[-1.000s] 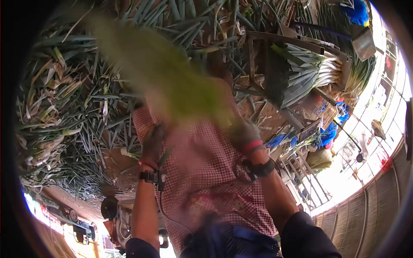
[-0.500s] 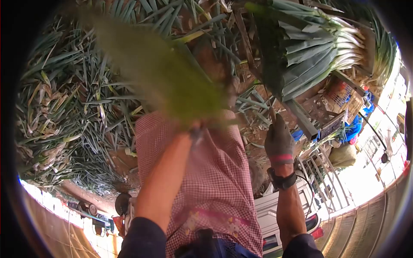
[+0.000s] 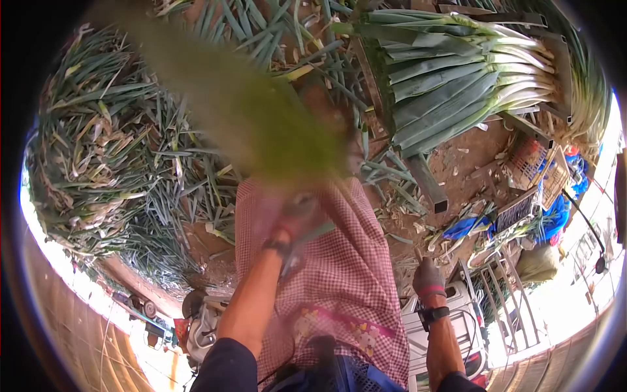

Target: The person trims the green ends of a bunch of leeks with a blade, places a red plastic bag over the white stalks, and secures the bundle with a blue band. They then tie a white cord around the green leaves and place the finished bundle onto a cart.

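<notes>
My left hand (image 3: pixel 297 212), blurred and gloved, is over the lap of a red-checked apron (image 3: pixel 346 261). A soft green blur (image 3: pixel 261 124) hangs across the view above it, hiding part of the fingers, and I cannot tell what they hold. Low on the right, my right hand (image 3: pixel 429 277) wears a dark glove with a pink cuff. Its fingers are closed round a thin stick-like tool (image 3: pixel 418 253) whose tip points up. Leeks (image 3: pixel 457 78) lie side by side on a metal rack (image 3: pixel 428 183), green leaves to the left, white stems to the right.
Loose leek leaves (image 3: pixel 104 163) are heaped on the left. Cut scraps (image 3: pixel 398 189) litter the soil ahead. To the right are a plastic crate (image 3: pixel 526 160), blue sheeting (image 3: pixel 555 219), a sack (image 3: pixel 539 262) and metal railings (image 3: pixel 513 294). A white vehicle (image 3: pixel 450 326) shows at lower right.
My right hand has dropped away from the rack, toward my body. My left hand has drawn slightly lower over the apron. The view has shifted, bringing the leeks further left.
</notes>
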`<control>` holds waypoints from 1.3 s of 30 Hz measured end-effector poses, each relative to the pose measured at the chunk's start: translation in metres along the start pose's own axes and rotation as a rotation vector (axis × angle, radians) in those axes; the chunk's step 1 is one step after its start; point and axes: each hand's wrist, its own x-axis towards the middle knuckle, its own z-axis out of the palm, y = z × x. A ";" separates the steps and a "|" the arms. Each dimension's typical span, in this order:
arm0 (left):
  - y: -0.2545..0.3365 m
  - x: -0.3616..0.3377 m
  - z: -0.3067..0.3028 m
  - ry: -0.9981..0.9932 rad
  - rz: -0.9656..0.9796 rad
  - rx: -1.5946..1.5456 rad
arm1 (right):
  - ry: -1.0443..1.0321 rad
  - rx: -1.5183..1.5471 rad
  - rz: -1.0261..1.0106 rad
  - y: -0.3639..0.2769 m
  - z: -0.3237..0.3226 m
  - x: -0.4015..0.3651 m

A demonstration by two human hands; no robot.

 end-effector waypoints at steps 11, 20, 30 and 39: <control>-0.018 -0.066 0.035 0.059 -0.049 -0.162 | -0.093 0.185 -0.530 -0.208 -0.130 0.055; 0.049 -0.098 0.049 0.065 -0.030 -0.355 | -0.229 -0.050 -0.444 -0.112 -0.109 0.098; 0.066 -0.076 0.010 0.245 0.205 -0.460 | 0.975 0.092 -0.682 -0.163 -0.366 0.133; 0.143 -0.086 0.039 0.301 0.582 -0.392 | 0.834 0.260 -0.742 -0.179 -0.395 0.231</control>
